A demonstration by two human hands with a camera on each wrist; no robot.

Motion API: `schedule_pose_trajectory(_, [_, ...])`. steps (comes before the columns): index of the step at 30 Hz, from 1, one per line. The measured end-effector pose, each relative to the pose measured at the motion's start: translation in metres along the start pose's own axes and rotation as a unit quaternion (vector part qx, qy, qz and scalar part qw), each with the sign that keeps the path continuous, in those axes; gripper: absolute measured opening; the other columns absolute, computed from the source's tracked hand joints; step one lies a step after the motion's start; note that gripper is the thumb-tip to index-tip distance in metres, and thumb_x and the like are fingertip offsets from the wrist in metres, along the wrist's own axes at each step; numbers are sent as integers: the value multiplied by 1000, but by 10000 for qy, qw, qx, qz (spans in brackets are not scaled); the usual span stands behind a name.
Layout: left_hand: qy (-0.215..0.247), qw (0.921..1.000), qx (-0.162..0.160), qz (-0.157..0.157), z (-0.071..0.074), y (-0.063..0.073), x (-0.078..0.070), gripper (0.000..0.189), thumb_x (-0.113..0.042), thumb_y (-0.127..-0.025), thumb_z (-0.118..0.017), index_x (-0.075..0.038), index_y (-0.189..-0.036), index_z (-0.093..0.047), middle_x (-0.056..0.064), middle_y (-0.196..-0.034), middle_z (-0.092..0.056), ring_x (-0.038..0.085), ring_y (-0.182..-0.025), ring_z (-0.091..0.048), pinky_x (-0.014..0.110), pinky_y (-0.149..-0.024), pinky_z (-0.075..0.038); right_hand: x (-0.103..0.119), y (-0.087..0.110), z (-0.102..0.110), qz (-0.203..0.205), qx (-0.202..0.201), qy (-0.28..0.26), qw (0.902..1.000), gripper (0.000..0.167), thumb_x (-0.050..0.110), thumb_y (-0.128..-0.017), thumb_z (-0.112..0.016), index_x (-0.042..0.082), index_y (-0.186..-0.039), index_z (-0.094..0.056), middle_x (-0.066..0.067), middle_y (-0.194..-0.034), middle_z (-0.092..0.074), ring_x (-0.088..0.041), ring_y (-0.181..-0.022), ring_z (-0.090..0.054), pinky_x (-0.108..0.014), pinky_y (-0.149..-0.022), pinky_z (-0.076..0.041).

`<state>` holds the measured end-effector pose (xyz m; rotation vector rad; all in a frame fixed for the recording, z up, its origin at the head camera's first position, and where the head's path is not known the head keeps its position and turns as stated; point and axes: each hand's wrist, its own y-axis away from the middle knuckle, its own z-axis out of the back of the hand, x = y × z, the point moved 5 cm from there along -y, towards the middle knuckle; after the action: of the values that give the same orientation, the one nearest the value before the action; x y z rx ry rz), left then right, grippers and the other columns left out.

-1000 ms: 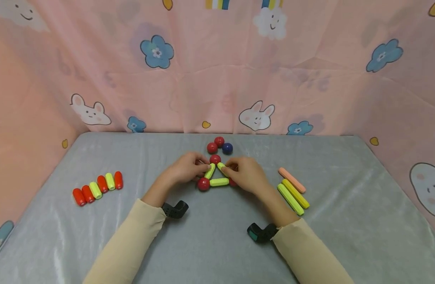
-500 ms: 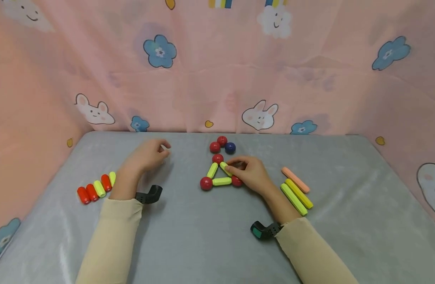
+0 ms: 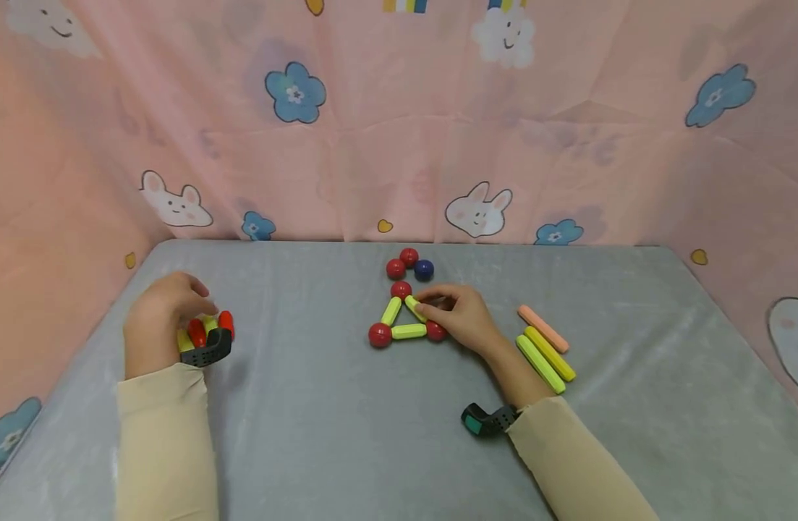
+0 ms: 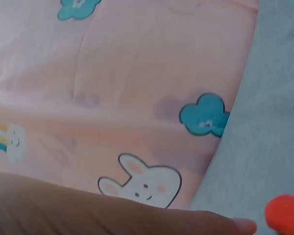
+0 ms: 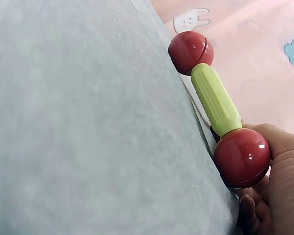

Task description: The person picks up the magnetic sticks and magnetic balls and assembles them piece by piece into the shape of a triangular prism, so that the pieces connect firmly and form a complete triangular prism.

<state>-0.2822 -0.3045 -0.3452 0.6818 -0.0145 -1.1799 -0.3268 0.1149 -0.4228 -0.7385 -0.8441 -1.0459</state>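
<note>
A triangle of yellow-green rods, one of them the bottom rod [image 3: 409, 331], lies mid-table with a red ball at each corner: top ball [image 3: 401, 290], left ball [image 3: 380, 335] and right ball [image 3: 435, 331]. My right hand [image 3: 460, 317] pinches the right-side rod [image 3: 413, 307] between thumb and fingers. In the right wrist view, the bottom rod [image 5: 215, 99] joins two red balls beside that hand. My left hand [image 3: 160, 315] reaches over the row of short red and yellow-green rods, partly covering it. A finger [image 4: 201, 221] extends close to a red rod [image 4: 285, 214]; the thumb is hidden.
Two loose red balls, one nearer ball [image 3: 395, 269] among them, and a blue ball [image 3: 424, 270] sit behind the triangle. Longer sticks lie right of the right forearm: orange stick [image 3: 543, 328], yellow stick [image 3: 550, 354], green stick [image 3: 540, 364]. A pink printed curtain [image 3: 372, 145] rises behind the table.
My left hand has let go of the triangle's left side and moved left to the row of short rods. My right hand stays pinching the right-side rod.
</note>
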Motion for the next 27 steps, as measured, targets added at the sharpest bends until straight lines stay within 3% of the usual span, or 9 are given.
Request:
schedule_pose_trajectory(6, [312,9991,292,18,-1,-1,8,54,-35,-93,-68,4,-128,-59,24,-111,-60,39,-102,-53,41,-77,-51,0,0,2,-26,-50,28,10000,24,23,-91,-76,11,-112,-77,-10,-108,-74,-19,-81,-59,-20,-69,-48])
schedule_pose_trajectory(12, [222,9995,235,-46,-2,-2,8,56,-42,-92,-69,3,-125,-62,16,-97,-62,32,-94,-55,38,-76,-48,1,-1,-1,-81,-4,108,9999,25,24,-92,-75,11,-113,-77,-10,-105,-74,-20,-80,-57,-21,-67,-46])
schedule_pose_trajectory(21, [69,9995,240,-215,-7,-5,-5,45,-42,-84,-78,-1,-96,-63,6,-79,-57,21,-74,-56,30,-62,-47,0,-2,-2,-178,10,31,9998,26,25,-92,-75,12,-114,-77,-10,-106,-73,-19,-81,-58,-21,-68,-47])
schedule_pose_trajectory(27, [-75,9995,268,-134,-11,-5,-13,40,-33,-82,-82,1,-98,-70,11,-84,-61,26,-81,-56,32,-64,-48,0,-1,-1,-170,-8,-10,9999,26,24,-91,-76,11,-113,-77,-10,-105,-74,-19,-81,-58,-20,-67,-48])
